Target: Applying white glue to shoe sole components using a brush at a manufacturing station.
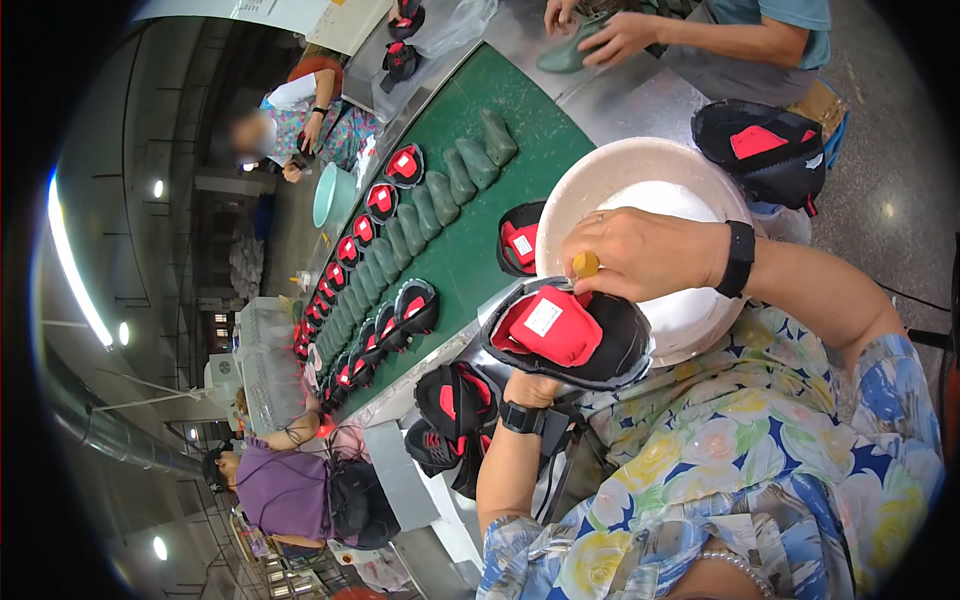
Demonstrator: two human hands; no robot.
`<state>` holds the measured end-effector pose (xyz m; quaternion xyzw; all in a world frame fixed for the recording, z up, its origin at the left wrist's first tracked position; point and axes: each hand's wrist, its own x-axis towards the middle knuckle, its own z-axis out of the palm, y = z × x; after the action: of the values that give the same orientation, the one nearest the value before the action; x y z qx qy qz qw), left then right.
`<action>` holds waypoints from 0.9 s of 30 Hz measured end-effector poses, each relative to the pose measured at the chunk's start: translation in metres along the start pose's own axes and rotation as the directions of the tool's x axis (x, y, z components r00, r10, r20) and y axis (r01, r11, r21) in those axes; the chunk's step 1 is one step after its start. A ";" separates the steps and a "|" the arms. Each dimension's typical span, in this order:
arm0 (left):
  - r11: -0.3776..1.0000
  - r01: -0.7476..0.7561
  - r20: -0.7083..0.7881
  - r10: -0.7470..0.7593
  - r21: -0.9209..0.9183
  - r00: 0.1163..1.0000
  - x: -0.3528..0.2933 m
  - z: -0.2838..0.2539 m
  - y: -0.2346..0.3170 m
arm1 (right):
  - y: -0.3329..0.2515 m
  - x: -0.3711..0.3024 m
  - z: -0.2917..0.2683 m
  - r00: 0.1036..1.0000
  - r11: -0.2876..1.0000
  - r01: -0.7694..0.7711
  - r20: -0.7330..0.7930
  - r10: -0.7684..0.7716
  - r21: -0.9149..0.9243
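My left hand (533,388) grips a black shoe upper (622,345) from beneath, its fingers mostly hidden by it. The upper's opening faces up, showing a red lining with a white label and a pale, ragged edge. Over its far rim, my right hand (625,250) is closed around a yellow-handled brush (585,264); the working end is hidden. Right behind the upper stands a large pale bowl (565,200) with white contents (690,300). Close to my left wrist, several black and red uppers (450,400) are piled.
A green conveyor belt (530,110) carries rows of red-lined uppers (404,165) and green shoe lasts (485,162). One upper (518,240) lies left of the bowl, another (760,150) to its right. Co-workers sit across and along the line; one person's hand (620,38) handles a green last.
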<state>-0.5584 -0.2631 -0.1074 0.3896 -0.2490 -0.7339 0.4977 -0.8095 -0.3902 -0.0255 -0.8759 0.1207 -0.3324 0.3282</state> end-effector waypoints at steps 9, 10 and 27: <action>0.979 -0.203 0.154 0.196 0.034 0.968 0.010 0.005 0.023 | 0.001 0.001 -0.019 0.968 0.991 0.092 -0.241 -0.066 0.096; 0.975 -0.217 0.146 0.207 0.051 0.967 0.011 0.007 0.024 | 0.004 -0.001 -0.016 0.968 0.992 0.089 -0.243 -0.063 0.095; 0.825 -0.456 -0.023 0.490 0.334 0.871 0.011 0.003 0.028 | 0.012 -0.027 -0.032 0.995 0.999 -0.007 -0.096 0.010 0.033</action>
<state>-0.5479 -0.2841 -0.0885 0.4294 -0.4255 -0.5155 0.6073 -0.8511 -0.4032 -0.0292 -0.8530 0.1345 -0.3745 0.3377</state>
